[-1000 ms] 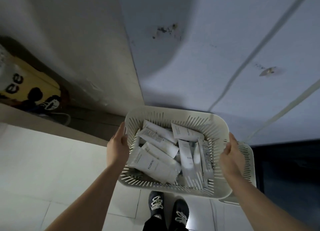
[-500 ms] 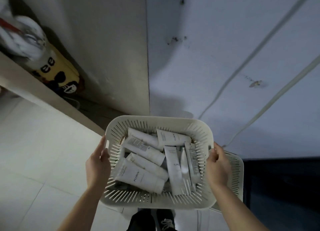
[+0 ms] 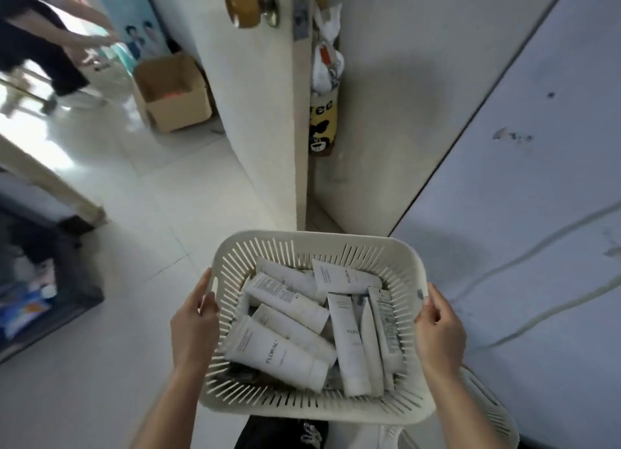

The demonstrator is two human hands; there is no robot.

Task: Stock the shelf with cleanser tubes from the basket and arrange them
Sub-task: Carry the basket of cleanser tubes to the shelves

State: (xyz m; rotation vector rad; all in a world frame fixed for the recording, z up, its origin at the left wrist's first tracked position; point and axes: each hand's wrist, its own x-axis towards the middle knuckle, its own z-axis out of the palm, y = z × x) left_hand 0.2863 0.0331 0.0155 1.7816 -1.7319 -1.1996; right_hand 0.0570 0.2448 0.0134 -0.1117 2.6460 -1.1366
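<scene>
A cream slotted plastic basket hangs in front of me at waist height, carried by both hands. Several white cleanser tubes lie jumbled inside it, some printed "FLORAL". My left hand grips the basket's left rim, fingers curled over the edge. My right hand grips the right rim the same way. No shelf is in view.
An open door edge with a brass knob stands just ahead. A cardboard box sits on the tiled floor beyond. A person walks at far left. A dark crate is at left, a second basket below right.
The view has swung up and left from the wall to the doorway, and the scene is brighter. Both hands still hold the basket by its rims.
</scene>
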